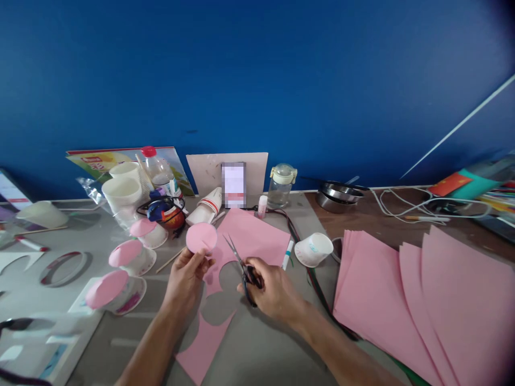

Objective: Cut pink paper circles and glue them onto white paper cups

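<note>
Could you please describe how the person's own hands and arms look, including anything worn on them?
The left hand and right hand are bare, without gloves. No sleeve, watch or bracelet shows on the left forearm or right forearm. The image is too soft to rule out small markings.

Around the scissors [240, 261], a phone [234, 185] stands at twelve o'clock (before a board [205, 167]), a jar [280, 193] at one, bowls [336, 203] at two, paper sheets [370, 289] at three, a scrap [207, 343] at seven, disc-topped cups [134, 292] at nine.
</note>
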Tool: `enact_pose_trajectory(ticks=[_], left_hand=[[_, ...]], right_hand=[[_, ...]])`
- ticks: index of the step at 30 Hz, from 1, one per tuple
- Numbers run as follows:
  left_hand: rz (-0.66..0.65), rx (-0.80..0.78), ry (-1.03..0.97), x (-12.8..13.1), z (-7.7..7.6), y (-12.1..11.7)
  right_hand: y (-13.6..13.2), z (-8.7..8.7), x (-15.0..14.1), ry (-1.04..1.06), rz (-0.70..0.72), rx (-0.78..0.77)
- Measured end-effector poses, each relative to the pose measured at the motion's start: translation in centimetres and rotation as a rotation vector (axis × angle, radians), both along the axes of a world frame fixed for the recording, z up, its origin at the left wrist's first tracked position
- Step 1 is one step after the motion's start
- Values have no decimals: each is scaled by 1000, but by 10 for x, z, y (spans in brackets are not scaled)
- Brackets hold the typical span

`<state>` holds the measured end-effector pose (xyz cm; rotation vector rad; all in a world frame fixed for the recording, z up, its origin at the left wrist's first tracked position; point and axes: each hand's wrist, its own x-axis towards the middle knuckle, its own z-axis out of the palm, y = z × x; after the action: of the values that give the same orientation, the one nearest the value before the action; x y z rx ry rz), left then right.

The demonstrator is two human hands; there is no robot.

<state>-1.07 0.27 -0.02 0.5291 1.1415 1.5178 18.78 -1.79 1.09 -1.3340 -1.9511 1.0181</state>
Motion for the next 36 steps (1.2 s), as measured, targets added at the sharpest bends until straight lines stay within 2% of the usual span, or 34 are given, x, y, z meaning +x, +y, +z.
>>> enact_pose_trajectory(ticks=[4, 8, 11, 23, 30, 33, 36], left_hand=[[-39, -8, -9, 2, -1, -1], [-109, -5, -15, 3, -2, -2], [-141, -10, -10, 4, -3, -3], [-204, -17, 73, 10, -6, -6], [-221, -17, 102, 13, -1, -7], [-223, -7, 100, 14, 2, -7], [-270, -2, 111, 13, 3, -8]], right_hand=[[6, -2, 1, -371, -122, 171], [8, 0, 4, -582, -76, 182], [7, 1, 4, -624, -38, 204], [-1, 4, -3, -542, -24, 168], [-1, 9, -1, -546, -41, 134], [0, 5, -2, -358, -79, 183], [2, -2, -3, 25, -141, 160]])
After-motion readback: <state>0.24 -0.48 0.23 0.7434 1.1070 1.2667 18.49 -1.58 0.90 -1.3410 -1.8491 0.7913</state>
